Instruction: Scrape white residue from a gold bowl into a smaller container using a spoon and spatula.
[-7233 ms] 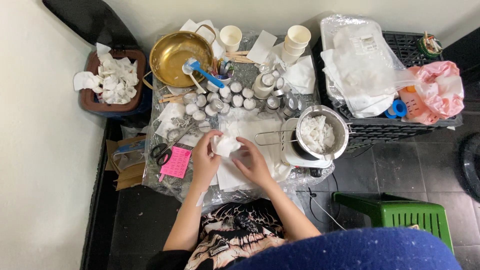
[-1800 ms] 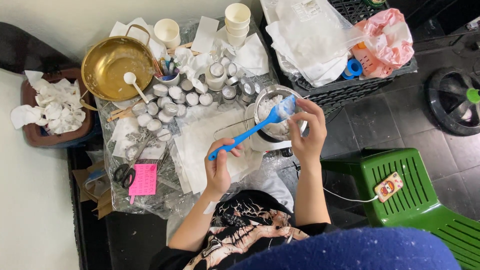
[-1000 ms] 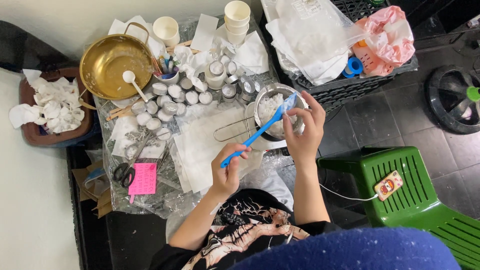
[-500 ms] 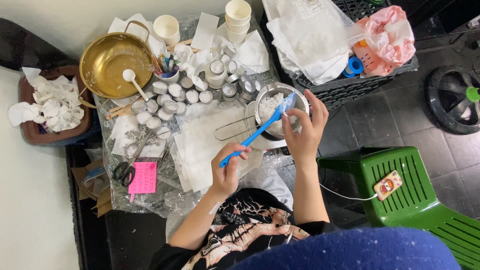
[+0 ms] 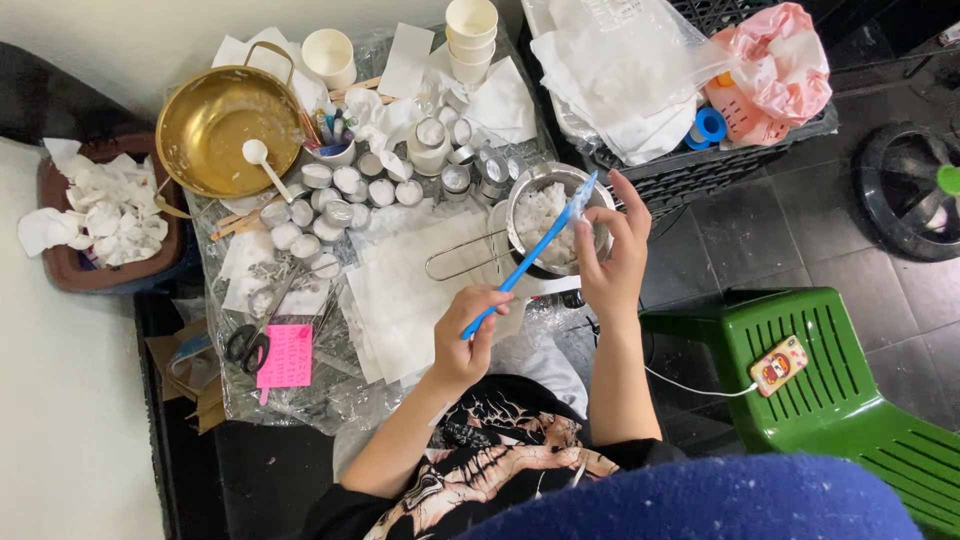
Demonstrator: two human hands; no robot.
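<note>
My left hand grips the handle end of a long blue spatula. The spatula slants up and to the right, and its pale blade hangs over a small steel pot with white flakes in it. My right hand is raised beside the pot, with its fingertips touching the blade. The pot's wire handle juts out to the left over white paper sheets.
A brass bowl with a white spoon sits at the back left, near several small round tins. Scissors and a pink note lie front left. Stacked paper cups, a black crate and a green stool surround the table.
The spatula has gone from being held at both ends to pointing over the pot. My right hand stays at its blade, and over the last second the hands have barely moved.
</note>
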